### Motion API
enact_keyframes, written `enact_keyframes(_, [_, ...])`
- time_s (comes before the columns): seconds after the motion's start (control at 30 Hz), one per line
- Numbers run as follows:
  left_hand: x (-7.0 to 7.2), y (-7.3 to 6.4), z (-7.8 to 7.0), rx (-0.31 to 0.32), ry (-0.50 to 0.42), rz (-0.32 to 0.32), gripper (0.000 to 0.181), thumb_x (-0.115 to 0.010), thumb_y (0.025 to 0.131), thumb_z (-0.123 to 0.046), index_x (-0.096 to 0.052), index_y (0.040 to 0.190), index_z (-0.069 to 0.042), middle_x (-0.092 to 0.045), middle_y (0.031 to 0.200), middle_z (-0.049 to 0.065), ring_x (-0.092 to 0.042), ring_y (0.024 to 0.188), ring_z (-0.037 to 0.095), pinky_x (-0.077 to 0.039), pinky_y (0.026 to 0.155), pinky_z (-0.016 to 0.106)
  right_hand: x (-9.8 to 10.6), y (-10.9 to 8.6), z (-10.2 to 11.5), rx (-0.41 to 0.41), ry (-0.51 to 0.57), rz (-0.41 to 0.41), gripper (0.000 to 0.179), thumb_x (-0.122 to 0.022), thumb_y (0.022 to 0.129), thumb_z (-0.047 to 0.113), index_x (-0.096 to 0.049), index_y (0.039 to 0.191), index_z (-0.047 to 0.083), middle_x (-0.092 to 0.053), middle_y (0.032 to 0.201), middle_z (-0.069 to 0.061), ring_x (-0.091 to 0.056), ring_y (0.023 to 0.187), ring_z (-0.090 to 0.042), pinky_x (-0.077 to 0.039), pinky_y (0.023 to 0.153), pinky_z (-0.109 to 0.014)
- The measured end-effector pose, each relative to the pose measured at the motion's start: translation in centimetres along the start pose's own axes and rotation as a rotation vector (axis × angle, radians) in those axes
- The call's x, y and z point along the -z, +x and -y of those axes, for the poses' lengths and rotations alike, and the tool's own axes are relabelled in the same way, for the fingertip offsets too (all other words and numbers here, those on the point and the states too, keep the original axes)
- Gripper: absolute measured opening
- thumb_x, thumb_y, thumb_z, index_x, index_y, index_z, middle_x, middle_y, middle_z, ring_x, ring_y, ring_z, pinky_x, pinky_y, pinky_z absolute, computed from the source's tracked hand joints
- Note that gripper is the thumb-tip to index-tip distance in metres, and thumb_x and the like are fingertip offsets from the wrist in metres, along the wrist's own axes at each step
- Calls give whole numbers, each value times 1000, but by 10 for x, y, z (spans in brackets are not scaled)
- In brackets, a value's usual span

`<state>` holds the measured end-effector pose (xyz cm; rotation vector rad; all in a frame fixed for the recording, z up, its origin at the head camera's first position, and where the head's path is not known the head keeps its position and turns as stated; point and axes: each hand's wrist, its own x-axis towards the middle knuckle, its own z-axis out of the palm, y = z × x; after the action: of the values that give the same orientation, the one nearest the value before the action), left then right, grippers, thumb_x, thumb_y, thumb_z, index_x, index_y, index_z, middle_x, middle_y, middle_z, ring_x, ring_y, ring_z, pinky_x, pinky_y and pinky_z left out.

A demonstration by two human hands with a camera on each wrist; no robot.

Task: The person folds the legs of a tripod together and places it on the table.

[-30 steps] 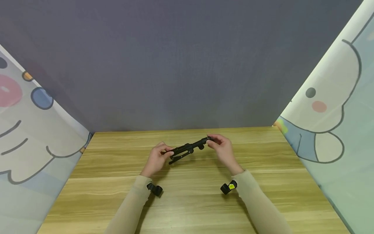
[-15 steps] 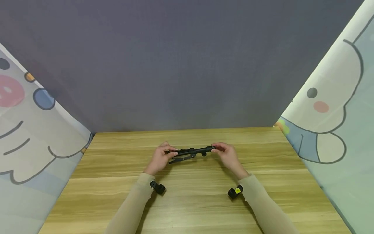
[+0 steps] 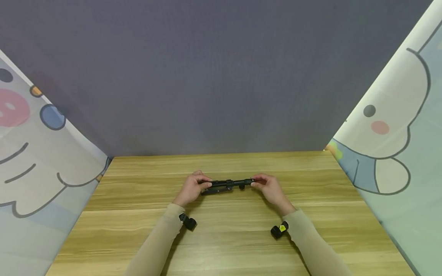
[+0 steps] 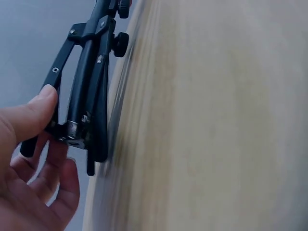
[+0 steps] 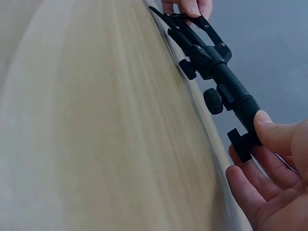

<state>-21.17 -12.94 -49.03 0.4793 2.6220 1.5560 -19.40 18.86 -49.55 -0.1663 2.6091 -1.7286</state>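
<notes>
A folded black tripod [image 3: 229, 183] lies nearly level across the middle of the head view, held between both hands. My left hand [image 3: 190, 189] pinches a leg at its left end. In the left wrist view the thumb presses a leg of the tripod [image 4: 86, 62], with the fingers curled behind. My right hand [image 3: 272, 189] pinches the opposite end of the centre tube. Several knobs stick out from the tripod [image 5: 231, 84] in the right wrist view, one beside the fingers of the right hand [image 5: 284, 168].
The wooden table [image 3: 221, 234] spreads beneath both arms. Behind it rises a grey panel [image 3: 217, 76]. Cartoon-printed sheets stand at the left [image 3: 45, 153] and right [image 3: 393, 115]. A small black device is strapped to the left wrist [image 3: 188, 222] and another to the right wrist [image 3: 279, 230].
The tripod has swung from a slant to nearly level, its right end coming down toward the person. Both hands have shifted slightly right and nearer, still gripping it.
</notes>
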Motion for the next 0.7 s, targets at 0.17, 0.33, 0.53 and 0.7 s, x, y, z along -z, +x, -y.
enact_keyframes(0.17, [-1, -1, 1, 24, -2, 17, 12, -73, 92, -14, -79, 101, -18, -60, 90, -3, -52, 77, 20, -47, 69, 34, -1, 1, -7, 3, 23, -14, 22, -74, 89, 6, -72, 110, 0, -70, 105, -11, -67, 94, -21, -54, 79, -26])
enact_keyframes(0.33, [-1, -2, 2, 31, -35, 37, 14, -73, 91, -13, -77, 105, -16, -63, 97, -2, -57, 82, 21, -50, 68, 36, -1, 2, -10, -6, 66, -4, 25, -74, 90, 6, -71, 113, -2, -70, 108, -14, -67, 95, -22, -54, 79, -24])
enact_keyframes(0.53, [1, -2, 6, 59, -127, 73, 29, -72, 92, -12, -71, 121, -8, -68, 118, 0, -63, 108, 21, -53, 88, 41, 3, 1, -11, -18, 134, 10, 30, -75, 90, 8, -69, 117, -4, -69, 113, -16, -67, 98, -22, -55, 80, -26])
enact_keyframes(0.7, [7, -4, 2, 52, -173, 73, 33, -70, 94, -13, -68, 126, -6, -67, 124, 2, -61, 114, 23, -49, 96, 46, 7, 2, -10, -44, 275, 23, 36, -73, 90, 5, -64, 122, -9, -66, 119, -20, -67, 99, -21, -57, 83, -33])
